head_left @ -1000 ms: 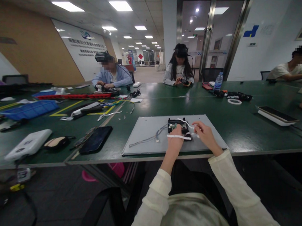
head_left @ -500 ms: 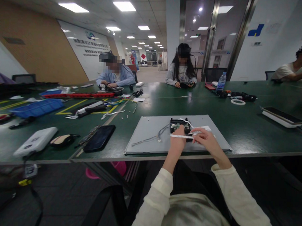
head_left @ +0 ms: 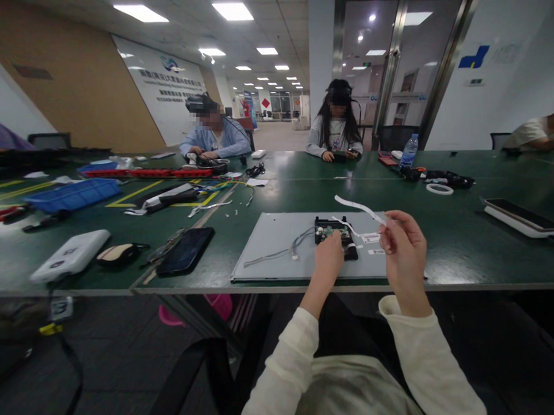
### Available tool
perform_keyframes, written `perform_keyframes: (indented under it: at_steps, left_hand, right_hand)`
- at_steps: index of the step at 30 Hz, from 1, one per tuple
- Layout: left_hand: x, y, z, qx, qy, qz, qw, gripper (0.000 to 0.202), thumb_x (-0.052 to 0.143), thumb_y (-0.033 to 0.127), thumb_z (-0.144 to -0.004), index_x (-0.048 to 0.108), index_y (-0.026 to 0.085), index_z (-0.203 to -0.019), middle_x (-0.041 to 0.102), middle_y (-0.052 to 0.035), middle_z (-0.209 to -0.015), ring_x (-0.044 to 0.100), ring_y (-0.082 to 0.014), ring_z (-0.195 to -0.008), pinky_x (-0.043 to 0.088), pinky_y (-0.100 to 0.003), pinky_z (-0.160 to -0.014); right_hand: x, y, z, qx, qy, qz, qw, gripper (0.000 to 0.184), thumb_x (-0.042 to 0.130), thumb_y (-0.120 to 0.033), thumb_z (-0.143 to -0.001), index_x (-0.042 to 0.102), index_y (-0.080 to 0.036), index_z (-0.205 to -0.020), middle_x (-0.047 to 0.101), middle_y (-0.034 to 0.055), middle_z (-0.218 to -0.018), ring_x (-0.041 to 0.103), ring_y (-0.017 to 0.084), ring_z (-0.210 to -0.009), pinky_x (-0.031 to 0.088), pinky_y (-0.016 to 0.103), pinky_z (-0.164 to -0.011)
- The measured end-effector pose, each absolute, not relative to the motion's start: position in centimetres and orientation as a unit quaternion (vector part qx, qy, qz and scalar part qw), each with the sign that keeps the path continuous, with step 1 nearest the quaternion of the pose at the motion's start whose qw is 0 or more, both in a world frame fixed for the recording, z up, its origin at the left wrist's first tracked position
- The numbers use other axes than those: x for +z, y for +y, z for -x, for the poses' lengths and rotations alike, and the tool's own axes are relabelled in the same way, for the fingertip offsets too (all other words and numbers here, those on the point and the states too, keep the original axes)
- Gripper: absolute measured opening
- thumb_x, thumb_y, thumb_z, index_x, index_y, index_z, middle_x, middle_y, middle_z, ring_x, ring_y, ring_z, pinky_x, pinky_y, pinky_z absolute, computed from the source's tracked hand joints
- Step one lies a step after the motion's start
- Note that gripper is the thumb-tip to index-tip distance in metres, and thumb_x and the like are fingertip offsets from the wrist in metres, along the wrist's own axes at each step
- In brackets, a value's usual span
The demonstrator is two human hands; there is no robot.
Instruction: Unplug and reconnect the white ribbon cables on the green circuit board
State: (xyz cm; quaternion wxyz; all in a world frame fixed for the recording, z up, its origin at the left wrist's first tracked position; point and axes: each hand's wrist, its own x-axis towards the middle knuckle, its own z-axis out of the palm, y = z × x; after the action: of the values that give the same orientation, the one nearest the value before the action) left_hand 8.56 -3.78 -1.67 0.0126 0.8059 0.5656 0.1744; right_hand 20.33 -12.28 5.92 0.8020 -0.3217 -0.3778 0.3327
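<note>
- The person's right hand (head_left: 404,247) is raised over the right side of the grey panel (head_left: 275,238), thumb and fingertips pinched together on one end of a white strip (head_left: 357,205), which stretches leftward through the air, clear of the panel.
- The left hand (head_left: 329,254) is at the near edge of a black housing (head_left: 351,252), fingers curled and nearly together; whether they grip anything cannot be told.
- The housing lies on the panel, with a green circuit board (head_left: 325,232) showing in it, partly hidden by the left hand.
- A second, shorter strip (head_left: 347,225) runs from the housing towards a printed label (head_left: 371,238) on the panel.
- Grey wires (head_left: 279,255) trail from the housing's left side across the panel.
- The panel rests at the near edge of a green table (head_left: 463,252).
- Left of it lie a dark smartphone (head_left: 186,252) and a computer mouse (head_left: 116,255).
- Across the table, a person in a blue shirt (head_left: 220,138) and another in a grey top (head_left: 314,142) sit with their hands on or near dark objects.
</note>
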Motion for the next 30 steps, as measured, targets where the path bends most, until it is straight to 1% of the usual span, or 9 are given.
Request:
perform_keyframes:
  at_steps: [5, 10, 15, 18, 21, 24, 26, 28, 30]
  left_hand:
    - [-1.5, -4.0, -8.4, 0.186, 0.562, -0.805, 0.039, 0.024, 0.037, 0.010, -0.092, 0.051, 0.015, -0.111, 0.067, -0.0117, -0.100, 0.065, -0.0215, -0.095, 0.047, -0.029, -0.079]
    - [-1.1, -3.6, -8.2, 0.221, 0.541, -0.804, 0.109, 0.023, 0.037, 0.014, -0.093, 0.053, 0.015, -0.110, 0.067, -0.0133, -0.103, 0.064, -0.0208, -0.097, 0.046, -0.029, -0.079]
    - [-0.7, -3.5, -7.1, 0.278, 0.501, -0.802, 0.172, 0.017, 0.043, 0.018, -0.091, 0.055, 0.016, -0.103, 0.068, -0.0106, -0.096, 0.064, -0.0192, -0.090, 0.045, -0.028, -0.075]
    - [-0.2, -4.5, -5.6, 0.320, 0.497, -0.787, 0.177, 0.013, 0.046, 0.016, -0.088, 0.054, 0.018, -0.097, 0.067, -0.0054, -0.086, 0.062, -0.0162, -0.079, 0.043, -0.025, -0.069]
    - [0.6, -5.2, -3.5, 0.393, 0.551, -0.724, 0.132, 0.007, 0.048, 0.015, -0.083, 0.052, 0.020, -0.085, 0.059, 0.0013, -0.070, 0.056, -0.0137, -0.066, 0.039, -0.023, -0.063]
    - [1.5, -4.9, -1.2, 0.439, 0.599, -0.665, 0.081, 0.006, 0.049, 0.016, -0.082, 0.049, 0.021, -0.083, 0.054, 0.0034, -0.066, 0.054, -0.0137, -0.063, 0.039, -0.024, -0.064]
    - [1.8, -4.4, 0.2, 0.449, 0.614, -0.646, 0.051, 0.005, 0.048, 0.017, -0.084, 0.049, 0.021, -0.086, 0.055, 0.0025, -0.068, 0.055, -0.0149, -0.066, 0.041, -0.026, -0.067]
    - [1.6, -4.0, 1.2, 0.447, 0.612, -0.652, 0.028, 0.008, 0.048, 0.016, -0.084, 0.050, 0.021, -0.090, 0.058, -0.0003, -0.076, 0.058, -0.0166, -0.074, 0.043, -0.027, -0.072]
    - [1.1, -3.7, 1.8, 0.429, 0.601, -0.674, 0.016, 0.013, 0.047, 0.012, -0.083, 0.051, 0.020, -0.093, 0.060, -0.0030, -0.084, 0.060, -0.0179, -0.083, 0.044, -0.029, -0.078]
  right_hand:
    - [5.4, -11.0, -17.9, 0.356, -0.370, 0.307, 0.801, 0.018, 0.063, -0.033, -0.078, 0.061, -0.020, -0.090, 0.060, -0.0024, -0.071, 0.039, 0.005, -0.047, 0.025, 0.019, -0.043]
    - [4.3, -9.7, -15.3, 0.395, -0.366, 0.301, 0.787, 0.018, 0.062, -0.034, -0.078, 0.062, -0.020, -0.090, 0.063, -0.0009, -0.076, 0.042, 0.006, -0.050, 0.027, 0.020, -0.044]
    - [3.5, -8.8, -14.0, 0.418, -0.360, 0.307, 0.776, 0.022, 0.062, -0.035, -0.076, 0.063, -0.019, -0.091, 0.065, 0.0008, -0.080, 0.042, 0.006, -0.050, 0.026, 0.019, -0.043]
    - [2.8, -7.9, -13.7, 0.435, -0.358, 0.327, 0.759, 0.025, 0.062, -0.037, -0.075, 0.063, -0.018, -0.092, 0.066, 0.0017, -0.082, 0.044, 0.006, -0.051, 0.027, 0.018, -0.043]
    - [2.0, -6.6, -13.2, 0.446, -0.385, 0.361, 0.723, 0.026, 0.060, -0.036, -0.074, 0.063, -0.017, -0.092, 0.067, 0.0024, -0.085, 0.046, 0.006, -0.052, 0.027, 0.018, -0.042]
    - [1.5, -5.2, -12.5, 0.427, -0.431, 0.390, 0.693, 0.025, 0.056, -0.033, -0.074, 0.062, -0.017, -0.093, 0.067, 0.0031, -0.089, 0.047, 0.007, -0.052, 0.033, 0.018, -0.045]
    - [1.1, -4.5, -12.0, 0.402, -0.462, 0.401, 0.681, 0.026, 0.054, -0.031, -0.076, 0.062, -0.017, -0.095, 0.068, 0.0039, -0.092, 0.048, 0.007, -0.053, 0.038, 0.020, -0.049]
    - [0.4, -3.9, -11.6, 0.381, -0.491, 0.419, 0.661, 0.026, 0.053, -0.029, -0.076, 0.062, -0.017, -0.096, 0.069, 0.0045, -0.092, 0.051, 0.008, -0.053, 0.042, 0.021, -0.051]
    - [-0.4, -3.7, -11.3, 0.364, -0.526, 0.451, 0.622, 0.023, 0.052, -0.027, -0.075, 0.063, -0.018, -0.093, 0.070, 0.0043, -0.088, 0.054, 0.010, -0.054, 0.043, 0.022, -0.052]
